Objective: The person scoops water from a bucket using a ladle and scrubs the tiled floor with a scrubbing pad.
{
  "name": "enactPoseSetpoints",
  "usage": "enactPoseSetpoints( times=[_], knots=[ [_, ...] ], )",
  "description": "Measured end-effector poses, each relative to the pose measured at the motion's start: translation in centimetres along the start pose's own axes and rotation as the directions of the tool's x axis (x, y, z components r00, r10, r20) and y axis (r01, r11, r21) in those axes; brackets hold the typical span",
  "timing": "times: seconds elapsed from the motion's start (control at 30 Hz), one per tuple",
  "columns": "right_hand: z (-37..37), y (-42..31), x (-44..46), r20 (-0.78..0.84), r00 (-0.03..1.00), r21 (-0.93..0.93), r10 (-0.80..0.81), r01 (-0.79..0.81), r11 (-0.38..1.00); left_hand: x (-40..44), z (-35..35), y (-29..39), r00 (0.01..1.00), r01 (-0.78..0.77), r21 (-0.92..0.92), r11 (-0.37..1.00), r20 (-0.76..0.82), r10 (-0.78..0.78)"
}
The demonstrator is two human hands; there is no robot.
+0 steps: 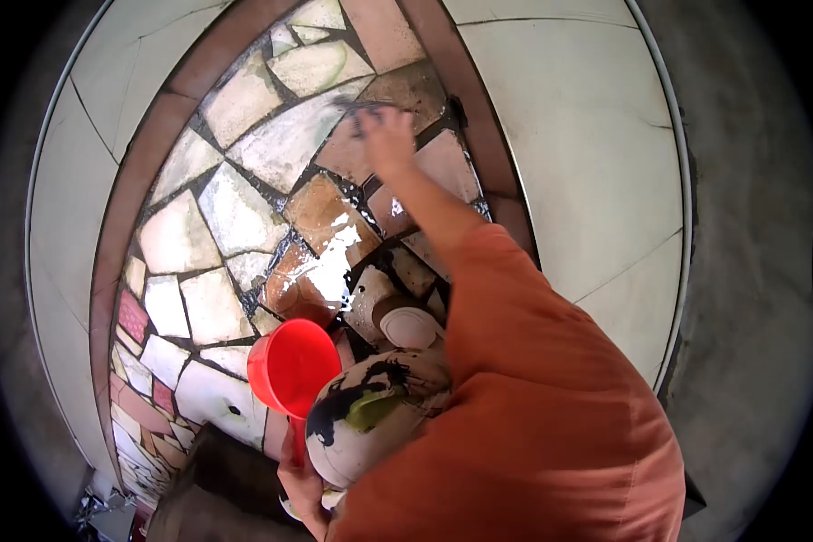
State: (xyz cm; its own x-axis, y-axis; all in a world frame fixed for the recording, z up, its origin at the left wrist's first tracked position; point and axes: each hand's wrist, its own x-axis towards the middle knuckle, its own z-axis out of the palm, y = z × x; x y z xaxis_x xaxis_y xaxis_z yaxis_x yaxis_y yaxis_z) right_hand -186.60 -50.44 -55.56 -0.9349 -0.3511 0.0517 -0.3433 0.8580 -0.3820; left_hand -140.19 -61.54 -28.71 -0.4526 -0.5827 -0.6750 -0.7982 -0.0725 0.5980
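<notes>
In the head view, my left hand [303,483] is closed around the handle of a red plastic dipper [260,375], its open mouth facing up. My right hand [388,135] reaches far forward to the stone floor and is smeared by motion. A dark, blurred scrubber-like thing [359,108] shows under its fingers, against the paving; its exact kind cannot be made out. Water shines on the irregular stone paving [271,140] between my two hands. Wet brown stones [325,208] lie nearest the right hand.
A brown border [135,190] and pale tiled ledges [578,135] run along both sides of the paving. My patterned trouser leg [357,452] and a foot in a slipper [409,325] are close by. A dark block-like edge [217,470] stands at the lower left.
</notes>
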Motion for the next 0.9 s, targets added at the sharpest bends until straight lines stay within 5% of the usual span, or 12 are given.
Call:
enactPoseSetpoints(
  times=[0.07, 0.13, 0.2, 0.27, 0.4, 0.53, 0.6, 0.67, 0.73, 0.87, 0.9],
  knots=[
    [-2.2, 3.0, 0.7, -0.107, 0.994, -0.095, 0.006, -0.016, 0.995, 0.5, 0.5, 1.8, 1.0, -0.001, 0.03, 1.0, 0.025, 0.0],
    [-3.9, 3.0, 3.2, -0.276, 0.946, -0.016, -0.171, 0.173, 0.985, 0.7, 1.4, 2.8, 0.996, -0.087, 0.021, 0.996, 0.038, 0.087],
    [-4.2, 2.8, 8.6, -0.398, 0.868, -0.186, -0.298, 0.241, 0.952, 0.9, 1.1, 2.3, 0.999, -0.011, 0.057, 0.998, 0.033, 0.009],
    [-5.5, 3.6, 14.1, -0.227, 0.957, -0.387, -0.181, 0.082, 0.918, 0.5, 0.8, 1.0, 1.0, 0.029, 0.036, 0.999, -0.004, -0.029],
    [-1.1, 9.2, 20.3, 0.201, 0.94, -0.411, -0.275, 0.336, 0.848, 0.5, 2.1, 3.7, 0.997, 0.076, -0.009, 0.997, 0.004, -0.076],
    [-4.3, 7.2, 14.5, 0.34, 0.928, -0.52, -0.153, 0.322, 0.791, 0.1, 0.9, 2.0, 0.992, 0.117, 0.134, 0.984, 0.031, -0.122],
    [-5.0, 7.9, 11.0, 0.346, 0.923, -0.508, -0.167, 0.334, 0.794, 0.0, 1.0, -0.1, 0.999, -0.032, 0.179, 0.983, 0.016, 0.029],
    [-8.3, 5.9, 13.1, 0.746, 0.665, -0.446, -0.02, 0.522, 0.727, 0.3, 1.0, 0.7, 0.999, -0.032, 0.189, 0.981, -0.023, 0.037],
    [-10.7, 3.1, 15.7, 0.831, 0.553, -0.45, 0.058, 0.609, 0.653, 0.4, 0.7, 1.0, 1.0, 0.008, 0.218, 0.976, -0.031, -0.001],
    [-9.8, 3.7, 18.5, 0.552, 0.827, -0.462, -0.102, 0.406, 0.788, 0.6, 0.5, 0.4, 0.999, 0.032, 0.164, 0.986, -0.047, -0.024],
    [-8.2, 4.8, 18.1, 0.605, 0.795, -0.499, -0.042, 0.419, 0.758, 0.6, 0.4, 0.4, 0.998, 0.033, 0.168, 0.985, -0.052, -0.025]
  ],
)
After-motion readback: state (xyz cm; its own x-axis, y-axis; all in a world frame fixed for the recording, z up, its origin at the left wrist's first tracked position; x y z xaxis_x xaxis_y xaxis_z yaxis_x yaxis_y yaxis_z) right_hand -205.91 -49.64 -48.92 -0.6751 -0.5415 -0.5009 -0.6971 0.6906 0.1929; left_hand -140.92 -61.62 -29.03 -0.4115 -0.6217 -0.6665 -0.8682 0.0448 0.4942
